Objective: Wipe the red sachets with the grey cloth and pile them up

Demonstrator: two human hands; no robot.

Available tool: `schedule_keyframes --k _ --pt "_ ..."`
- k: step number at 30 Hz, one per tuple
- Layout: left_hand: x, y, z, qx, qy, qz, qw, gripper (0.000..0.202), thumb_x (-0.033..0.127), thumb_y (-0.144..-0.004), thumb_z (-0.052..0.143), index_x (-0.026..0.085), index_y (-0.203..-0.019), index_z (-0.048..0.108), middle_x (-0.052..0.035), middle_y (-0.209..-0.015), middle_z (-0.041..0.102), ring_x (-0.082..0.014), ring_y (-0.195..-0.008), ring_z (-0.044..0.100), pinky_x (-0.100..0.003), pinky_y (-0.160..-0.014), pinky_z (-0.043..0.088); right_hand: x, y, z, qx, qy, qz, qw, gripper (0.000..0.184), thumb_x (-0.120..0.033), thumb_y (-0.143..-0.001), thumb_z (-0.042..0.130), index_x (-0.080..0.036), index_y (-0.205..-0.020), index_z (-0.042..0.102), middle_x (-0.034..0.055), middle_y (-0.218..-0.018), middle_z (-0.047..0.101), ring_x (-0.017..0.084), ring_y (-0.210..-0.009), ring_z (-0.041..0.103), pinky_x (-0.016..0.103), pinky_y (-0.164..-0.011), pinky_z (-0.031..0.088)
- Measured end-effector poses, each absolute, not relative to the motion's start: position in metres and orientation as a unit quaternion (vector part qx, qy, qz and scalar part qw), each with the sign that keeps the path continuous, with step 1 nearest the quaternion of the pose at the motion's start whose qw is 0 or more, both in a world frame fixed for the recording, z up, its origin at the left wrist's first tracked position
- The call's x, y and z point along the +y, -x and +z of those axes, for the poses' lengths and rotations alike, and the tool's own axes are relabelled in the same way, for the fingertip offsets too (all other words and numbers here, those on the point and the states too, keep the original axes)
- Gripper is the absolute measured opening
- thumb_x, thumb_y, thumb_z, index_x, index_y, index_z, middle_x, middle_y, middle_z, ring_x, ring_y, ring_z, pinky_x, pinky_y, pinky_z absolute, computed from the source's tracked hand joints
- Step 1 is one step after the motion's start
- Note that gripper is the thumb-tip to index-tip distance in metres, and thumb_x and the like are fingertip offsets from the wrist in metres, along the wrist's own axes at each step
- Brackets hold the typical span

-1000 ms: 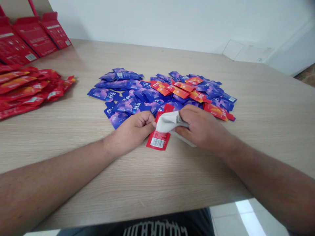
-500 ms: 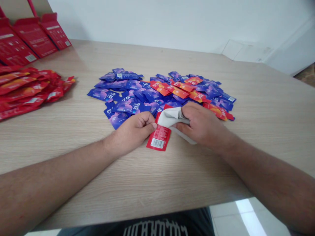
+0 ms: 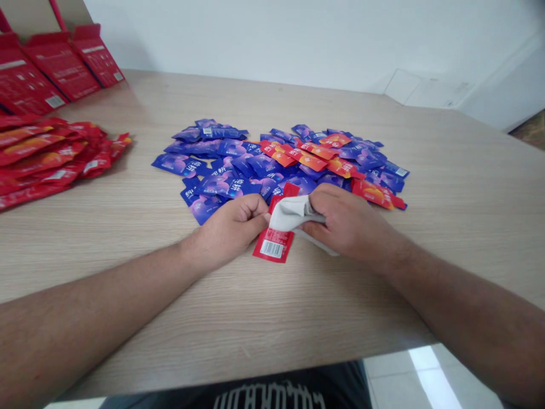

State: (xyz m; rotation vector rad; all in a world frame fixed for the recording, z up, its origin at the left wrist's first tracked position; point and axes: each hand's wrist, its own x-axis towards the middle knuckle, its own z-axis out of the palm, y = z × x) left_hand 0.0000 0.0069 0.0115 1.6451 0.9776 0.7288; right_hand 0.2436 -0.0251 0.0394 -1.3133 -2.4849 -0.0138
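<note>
At the upper left stand open red cartons (image 3: 59, 67), with a heap of red sachets (image 3: 42, 153) below them on the pale wooden table (image 3: 272, 318). Our left hand (image 3: 230, 232) curls its fingers against a red sachet (image 3: 271, 241) lying at the near edge of a pile of blue sachets (image 3: 221, 184); we cannot tell whether they grip it. Our right hand (image 3: 349, 221) clenches a white cloth (image 3: 292, 213) over that sachet.

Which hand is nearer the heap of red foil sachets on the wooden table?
Left hand: it rests right of the heap of red foil sachets. The right hand lies farther right of it.
</note>
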Motion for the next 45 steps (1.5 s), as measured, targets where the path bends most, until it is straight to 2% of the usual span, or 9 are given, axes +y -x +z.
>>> schedule_keyframes --k 5,11,18,24,31,37,43,45 --pt "0.008 0.001 0.01 0.406 -0.692 0.309 0.511 0.017 0.03 -0.096 0.06 0.019 -0.083 0.056 0.0052 -0.064 0.053 -0.0096 -0.055 0.043 -0.022 -0.052 0.035 -0.036 -0.236 0.044 -0.925 0.366 0.044 0.096 0.01 -0.025 -0.096 0.069 -0.02 -0.092 0.063 0.006 -0.102 0.069 0.022 -0.09 0.062 0.032 -0.076 0.04" --pt "0.007 0.0 0.01 0.405 -0.687 0.31 0.517 0.018 0.03 -0.094 0.062 0.02 -0.081 0.054 0.0059 -0.061 0.051 -0.0092 -0.053 0.041 -0.022 -0.051 0.032 -0.022 -0.247 0.04 -0.851 0.491 -0.029 0.183 0.021 -0.036 -0.098 0.068 -0.018 -0.092 0.06 0.0074 -0.095 0.064 0.022 -0.084 0.059 0.033 -0.071 0.038" --pt "0.009 0.002 0.007 0.398 -0.693 0.314 0.513 0.018 0.031 -0.096 0.06 0.019 -0.083 0.056 0.0056 -0.063 0.054 -0.0093 -0.054 0.044 -0.022 -0.052 0.036 -0.036 -0.236 0.042 -0.917 0.384 0.027 0.108 0.01 -0.028 -0.098 0.068 -0.02 -0.095 0.064 0.0066 -0.104 0.069 0.022 -0.089 0.062 0.032 -0.075 0.04" --pt "0.009 0.001 0.008 0.399 -0.692 0.31 0.515 0.019 0.03 -0.095 0.062 0.019 -0.081 0.055 0.0057 -0.062 0.052 -0.0087 -0.053 0.041 -0.022 -0.051 0.032 -0.021 -0.247 0.039 -0.845 0.502 -0.034 0.182 0.023 -0.038 -0.099 0.069 -0.019 -0.091 0.06 0.0067 -0.094 0.064 0.022 -0.083 0.058 0.033 -0.071 0.039" --pt "0.009 0.001 0.009 0.404 -0.697 0.309 0.506 0.017 0.031 -0.095 0.06 0.019 -0.083 0.057 0.0046 -0.066 0.054 -0.0097 -0.056 0.045 -0.022 -0.052 0.036 -0.034 -0.238 0.042 -0.919 0.38 0.034 0.099 0.011 -0.029 -0.097 0.069 -0.02 -0.094 0.064 0.0058 -0.101 0.068 0.021 -0.088 0.061 0.032 -0.074 0.039" --pt "0.008 0.001 0.01 0.405 -0.698 0.31 0.503 0.019 0.03 -0.095 0.062 0.02 -0.081 0.055 0.0056 -0.063 0.051 -0.009 -0.054 0.041 -0.022 -0.05 0.032 -0.021 -0.247 0.039 -0.847 0.502 -0.026 0.173 0.023 -0.039 -0.099 0.069 -0.019 -0.091 0.06 0.0073 -0.096 0.065 0.022 -0.084 0.059 0.033 -0.071 0.039" --pt "0.009 0.002 0.007 0.403 -0.69 0.313 0.513 0.017 0.031 -0.095 0.061 0.019 -0.083 0.058 0.0044 -0.067 0.056 -0.0099 -0.057 0.046 -0.023 -0.053 0.037 -0.036 -0.235 0.041 -0.916 0.388 0.041 0.096 0.01 -0.029 -0.097 0.069 -0.019 -0.095 0.065 0.0065 -0.103 0.068 0.022 -0.09 0.062 0.033 -0.075 0.041" --pt "0.009 0.001 0.007 0.402 -0.688 0.315 0.516 0.017 0.032 -0.095 0.061 0.019 -0.083 0.058 0.0042 -0.067 0.056 -0.01 -0.057 0.046 -0.023 -0.053 0.037 -0.036 -0.235 0.042 -0.913 0.394 0.035 0.095 0.011 -0.029 -0.098 0.067 -0.019 -0.096 0.065 0.007 -0.104 0.068 0.022 -0.091 0.063 0.033 -0.076 0.041"
